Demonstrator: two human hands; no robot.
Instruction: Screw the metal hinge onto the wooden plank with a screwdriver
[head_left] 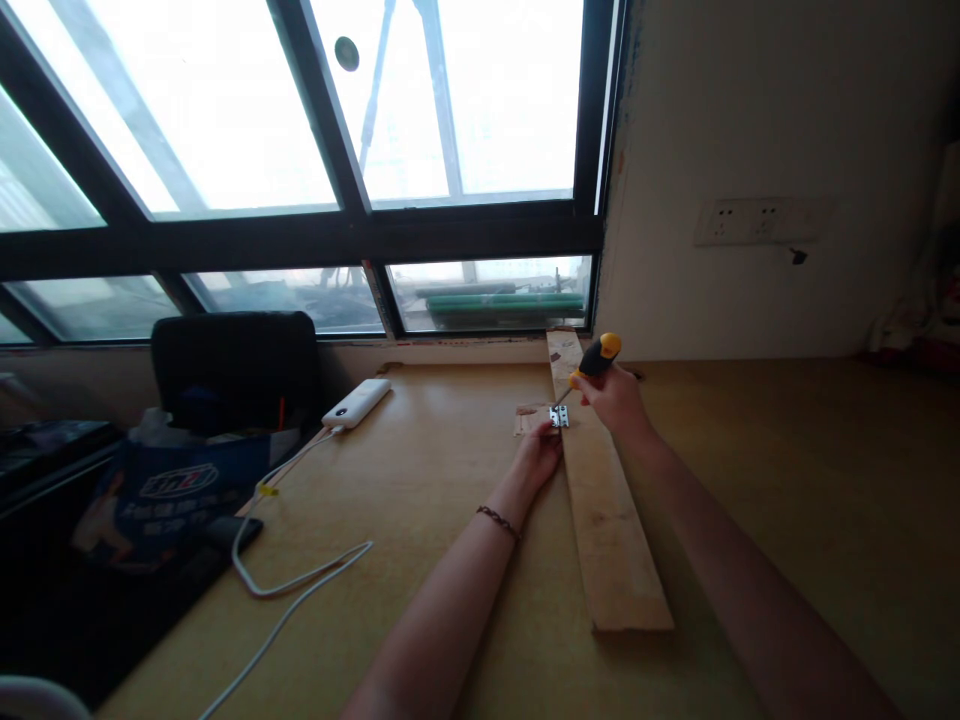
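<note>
A long wooden board [611,530] lies lengthwise on the table, and a small wooden piece [527,418] lies against its left side. Across the seam between them sits a metal hinge [559,416]. My left hand [541,452] is closed at the hinge's near edge, its fingertips pressing there; some of its fingers are hidden. Wrapped round a yellow-and-black screwdriver [598,357], my right hand [616,398] is above the board. The screwdriver is tilted, its tip down at the hinge's left leaf. Any screw under the tip is too small to make out.
On the left of the wooden table [442,500] lies a white power bank [357,404] with a white cable [300,580] trailing toward me. A black chair [236,365] and a blue bag [180,490] stand beyond the left edge. The window [480,232] and wall bound the back.
</note>
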